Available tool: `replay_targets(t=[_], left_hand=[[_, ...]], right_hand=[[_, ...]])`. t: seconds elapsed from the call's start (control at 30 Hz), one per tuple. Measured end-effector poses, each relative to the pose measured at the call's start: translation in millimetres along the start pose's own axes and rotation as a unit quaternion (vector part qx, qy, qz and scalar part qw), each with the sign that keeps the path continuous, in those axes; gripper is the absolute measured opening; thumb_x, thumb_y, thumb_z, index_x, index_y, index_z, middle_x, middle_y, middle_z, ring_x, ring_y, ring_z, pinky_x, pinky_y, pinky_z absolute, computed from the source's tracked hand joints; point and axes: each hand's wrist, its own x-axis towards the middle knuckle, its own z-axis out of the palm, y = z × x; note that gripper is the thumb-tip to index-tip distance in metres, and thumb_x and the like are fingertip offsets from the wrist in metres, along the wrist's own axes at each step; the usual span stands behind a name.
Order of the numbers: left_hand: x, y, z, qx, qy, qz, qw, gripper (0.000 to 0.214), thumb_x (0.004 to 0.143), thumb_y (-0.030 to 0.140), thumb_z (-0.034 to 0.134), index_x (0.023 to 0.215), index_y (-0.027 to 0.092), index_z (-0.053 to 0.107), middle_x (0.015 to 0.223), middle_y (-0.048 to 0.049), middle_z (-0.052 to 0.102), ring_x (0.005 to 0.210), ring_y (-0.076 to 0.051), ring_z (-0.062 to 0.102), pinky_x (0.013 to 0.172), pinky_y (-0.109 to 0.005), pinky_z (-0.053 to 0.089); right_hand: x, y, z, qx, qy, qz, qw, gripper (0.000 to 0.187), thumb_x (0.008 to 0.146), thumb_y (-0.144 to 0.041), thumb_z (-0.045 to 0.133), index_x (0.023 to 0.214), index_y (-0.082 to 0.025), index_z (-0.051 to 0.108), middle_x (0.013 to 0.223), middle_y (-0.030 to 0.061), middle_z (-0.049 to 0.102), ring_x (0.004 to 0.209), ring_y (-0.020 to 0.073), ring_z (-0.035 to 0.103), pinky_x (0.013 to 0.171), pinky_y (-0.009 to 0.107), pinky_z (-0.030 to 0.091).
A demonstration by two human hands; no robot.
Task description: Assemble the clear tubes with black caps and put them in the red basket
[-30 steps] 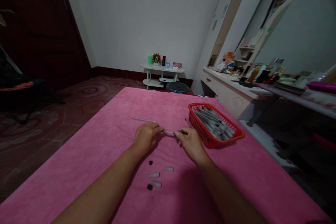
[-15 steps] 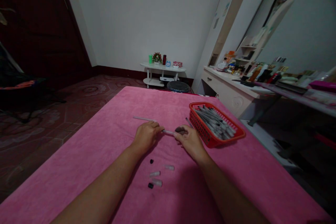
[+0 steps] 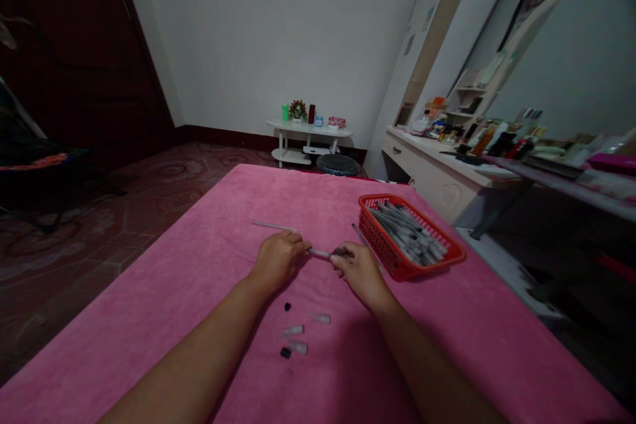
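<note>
Left hand [image 3: 279, 257] pinching left end of thin rod [image 3: 319, 252]; right hand [image 3: 358, 268] pinching right end, dark bit at its fingertips too small to ID. Rod spans between hands, roughly level, mid-cloth. Clear tube [image 3: 271, 224] lies just beyond left hand. Grey stick [image 3: 362, 234] beyond right hand, along left side of red basket [image 3: 385, 248], which is full of grey pens [image 3: 405, 228]. Nearer, between forearms: two small black caps [image 3: 285, 352], three translucent tips [image 3: 320, 318], loose on pink cloth [image 3: 199, 318]. Far: white side table [image 3: 293, 126] by wall. Right: dresser [image 3: 427, 172], cluttered.
</note>
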Motion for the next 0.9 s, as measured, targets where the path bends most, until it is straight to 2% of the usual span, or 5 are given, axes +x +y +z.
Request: replay_targets(t=[0.1, 0.27, 0.47, 0.63, 0.9], left_hand=[[0.3, -0.7, 0.6, 0.0, -0.002, 0.0, 1.0, 0.016, 0.088, 0.028, 0.053, 0.09, 0.024, 0.068, 0.079, -0.0022, 0.064, 0.078, -0.017, 0.055, 0.064, -0.029, 0.036], [0.7, 0.4, -0.3, 0.002, -0.015, 0.0, 1.0, 0.017, 0.089, 0.028, 0.051, 0.089, 0.024, 0.068, 0.079, -0.0028, 0.064, 0.077, -0.017, 0.055, 0.065, -0.029, 0.037], [0.6, 2.1, -1.7, -0.003, -0.026, 0.006, 1.0, 0.015, 0.087, 0.028, 0.053, 0.088, 0.024, 0.068, 0.08, -0.0034, 0.065, 0.08, -0.018, 0.056, 0.067, -0.029, 0.038], [0.5, 2.9, -1.4, 0.0, -0.036, 0.014, 0.999, 0.015, 0.087, 0.027, 0.053, 0.091, 0.024, 0.068, 0.08, -0.003, 0.065, 0.08, -0.019, 0.055, 0.066, -0.03, 0.037], [0.9, 3.8, -0.3, -0.017, -0.06, 0.016, 0.998, 0.014, 0.085, 0.022, 0.055, 0.091, 0.023, 0.068, 0.081, -0.0035, 0.067, 0.081, -0.019, 0.055, 0.066, -0.031, 0.037]], right_hand=[[0.4, 0.6, -0.4, -0.005, 0.017, -0.008, 1.0, 0.013, 0.069, -0.026, 0.065, 0.076, -0.016, 0.061, 0.066, 0.0011, 0.062, 0.056, 0.0131, 0.058, 0.05, 0.021, 0.043], [-1.0, -1.0, -0.6, 0.004, -0.022, 0.034, 0.999, 0.026, 0.081, -0.032, 0.052, 0.064, -0.015, 0.06, 0.055, 0.0014, 0.059, 0.046, 0.0118, 0.054, 0.044, 0.021, 0.039], [-0.1, -0.6, -4.2, -0.015, -0.008, 0.007, 1.0, 0.005, 0.068, -0.019, 0.063, 0.069, -0.015, 0.066, 0.058, 0.0004, 0.062, 0.053, 0.0136, 0.056, 0.05, 0.022, 0.04], [-2.4, -5.7, -7.2, -0.127, 0.008, -0.007, 0.992, 0.002, 0.068, -0.017, 0.067, 0.066, -0.018, 0.067, 0.065, 0.0014, 0.066, 0.061, 0.0155, 0.059, 0.054, 0.023, 0.037], [-9.2, -18.6, -7.2, -0.32, 0.026, -0.058, 0.945, 0.009, 0.068, -0.016, 0.073, 0.069, -0.022, 0.066, 0.072, 0.0002, 0.068, 0.065, 0.0157, 0.059, 0.057, 0.025, 0.032]])
